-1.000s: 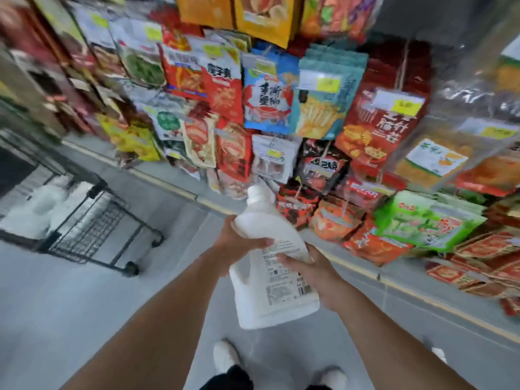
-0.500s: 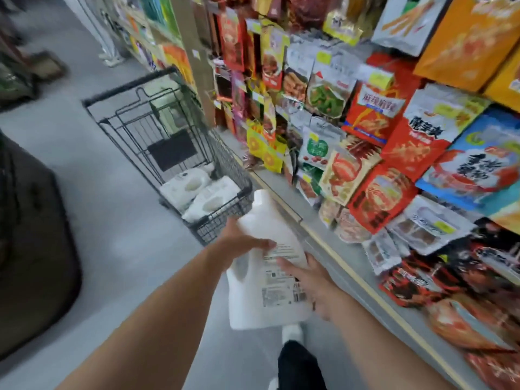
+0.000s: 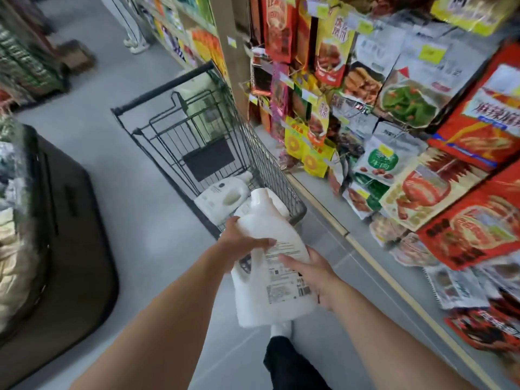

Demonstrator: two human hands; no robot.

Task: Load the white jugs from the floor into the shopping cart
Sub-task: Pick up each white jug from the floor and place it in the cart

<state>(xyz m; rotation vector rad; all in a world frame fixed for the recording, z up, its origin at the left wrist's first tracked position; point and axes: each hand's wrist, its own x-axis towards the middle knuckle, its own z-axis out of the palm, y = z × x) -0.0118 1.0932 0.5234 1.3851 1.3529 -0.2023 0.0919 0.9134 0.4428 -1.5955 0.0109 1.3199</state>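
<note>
White jug [image 3: 263,229] sits in both hands at the centre of the frame, its cap overlapping the near end of the shopping cart [image 3: 270,167]. Left hand [image 3: 239,246] curls its fingers [image 3: 260,242] over the jug's shoulder; right hand [image 3: 316,277] grips the labelled side, lower right. More jugs [image 3: 222,197] lie in the cart, beside hanging snack packets [image 3: 394,175]

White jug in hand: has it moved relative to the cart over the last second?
Yes. The held jug has come toward the shopping cart; its cap now overlaps the cart's near end.
</note>
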